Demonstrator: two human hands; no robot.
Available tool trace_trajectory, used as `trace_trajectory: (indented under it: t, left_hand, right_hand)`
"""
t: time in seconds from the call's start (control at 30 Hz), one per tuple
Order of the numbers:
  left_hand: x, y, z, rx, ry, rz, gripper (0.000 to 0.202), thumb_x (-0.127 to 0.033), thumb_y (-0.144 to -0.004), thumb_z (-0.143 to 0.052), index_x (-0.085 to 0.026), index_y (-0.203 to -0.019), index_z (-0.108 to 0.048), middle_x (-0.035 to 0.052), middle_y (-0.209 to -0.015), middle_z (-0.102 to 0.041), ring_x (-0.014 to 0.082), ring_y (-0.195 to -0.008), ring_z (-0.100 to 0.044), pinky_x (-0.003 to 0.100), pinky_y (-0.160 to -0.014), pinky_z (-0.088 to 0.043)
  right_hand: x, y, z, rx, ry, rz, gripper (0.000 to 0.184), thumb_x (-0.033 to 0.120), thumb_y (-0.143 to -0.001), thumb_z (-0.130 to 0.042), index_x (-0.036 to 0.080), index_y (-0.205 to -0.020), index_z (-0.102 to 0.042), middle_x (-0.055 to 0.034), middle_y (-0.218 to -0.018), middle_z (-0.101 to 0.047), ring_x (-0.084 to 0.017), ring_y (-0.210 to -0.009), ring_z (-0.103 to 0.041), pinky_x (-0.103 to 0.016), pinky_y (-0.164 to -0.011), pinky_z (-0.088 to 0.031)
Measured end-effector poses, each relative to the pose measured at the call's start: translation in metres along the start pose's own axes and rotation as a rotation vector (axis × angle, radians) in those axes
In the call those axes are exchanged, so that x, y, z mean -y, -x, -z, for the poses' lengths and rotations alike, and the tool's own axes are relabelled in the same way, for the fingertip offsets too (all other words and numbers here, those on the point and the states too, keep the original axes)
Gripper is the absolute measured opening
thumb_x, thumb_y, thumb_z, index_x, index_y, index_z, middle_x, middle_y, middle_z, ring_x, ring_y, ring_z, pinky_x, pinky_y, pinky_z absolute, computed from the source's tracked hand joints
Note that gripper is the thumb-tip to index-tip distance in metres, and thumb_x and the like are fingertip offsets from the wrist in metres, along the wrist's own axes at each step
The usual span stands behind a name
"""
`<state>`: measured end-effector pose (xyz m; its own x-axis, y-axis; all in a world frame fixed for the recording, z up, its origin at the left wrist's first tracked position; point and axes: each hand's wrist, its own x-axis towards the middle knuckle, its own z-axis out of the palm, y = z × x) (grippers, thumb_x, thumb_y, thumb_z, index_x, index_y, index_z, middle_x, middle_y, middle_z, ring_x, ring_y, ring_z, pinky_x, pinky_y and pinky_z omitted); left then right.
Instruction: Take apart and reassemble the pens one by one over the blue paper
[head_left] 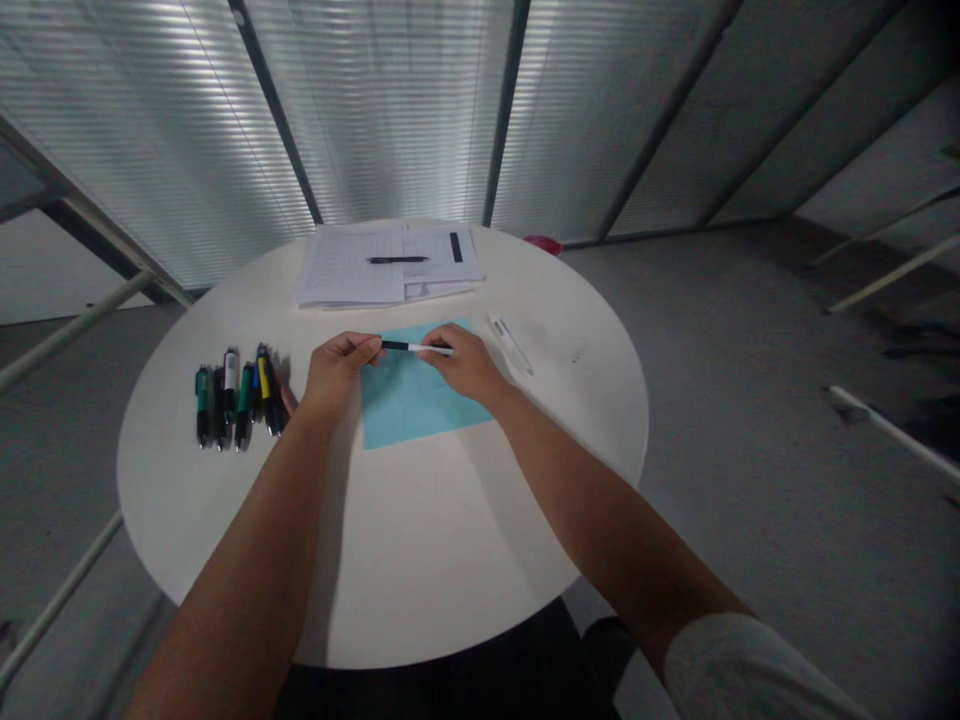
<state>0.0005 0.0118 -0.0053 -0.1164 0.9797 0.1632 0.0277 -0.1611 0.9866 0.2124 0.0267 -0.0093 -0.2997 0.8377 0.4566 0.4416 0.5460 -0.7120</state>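
Pen [416,347] held between both hands above a blue sheet [412,410]
Left hand [337,372] pinches its black end, right hand [466,365] its white end; a row of pens [236,398] lies left on the table [375,560].

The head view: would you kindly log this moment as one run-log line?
left hand: black-and-white pen | right hand: same pen | under them: blue sheet | left of them: row of pens
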Motion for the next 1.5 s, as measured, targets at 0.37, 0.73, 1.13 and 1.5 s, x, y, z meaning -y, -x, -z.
trace_trajectory:
  t: [0.37,0.73,1.13,1.5]
  left_hand:
    - [0.004,-0.002,0.003,0.021,0.084,0.027,0.026,-0.04,-0.065,-0.083,-0.019,-0.075,-0.072,0.0029,-0.07,-0.067,0.0149,-0.068,-0.06,0.032,-0.072,-0.05]
    - [0.001,0.001,0.003,0.036,-0.001,0.022,0.026,-0.044,-0.069,-0.08,-0.021,-0.069,-0.069,0.0052,-0.072,-0.068,0.0186,-0.07,-0.059,0.038,-0.078,-0.051]
    - [-0.004,0.004,-0.003,0.011,-0.04,0.031,0.024,-0.039,-0.07,-0.079,-0.018,-0.07,-0.069,0.0036,-0.068,-0.067,0.0148,-0.067,-0.06,0.03,-0.073,-0.047]
    - [-0.012,0.01,-0.012,0.108,-0.141,0.076,0.024,-0.034,-0.064,-0.083,-0.016,-0.076,-0.073,0.0035,-0.069,-0.07,0.0127,-0.06,-0.057,0.026,-0.06,-0.041]
  right_hand:
    - [0.002,0.003,0.0,-0.072,-0.251,-0.166,0.032,0.049,-0.087,-0.061,0.022,-0.103,-0.067,0.0016,-0.071,-0.063,-0.012,-0.063,-0.057,-0.024,-0.061,-0.043]
    - [-0.007,-0.006,0.001,-0.17,-0.409,-0.289,0.026,0.045,-0.08,-0.067,0.022,-0.091,-0.062,0.0049,-0.062,-0.055,-0.01,-0.055,-0.049,-0.022,-0.051,-0.037]
    - [-0.004,-0.008,0.002,-0.199,-0.516,-0.364,0.035,0.055,-0.081,-0.067,0.023,-0.092,-0.059,0.0085,-0.053,-0.053,-0.006,-0.039,-0.042,-0.02,-0.038,-0.031]
    - [-0.009,-0.013,0.002,-0.305,-0.545,-0.406,0.036,0.054,-0.084,-0.064,0.024,-0.098,-0.051,0.0099,-0.056,-0.053,-0.006,-0.038,-0.045,-0.019,-0.037,-0.032]
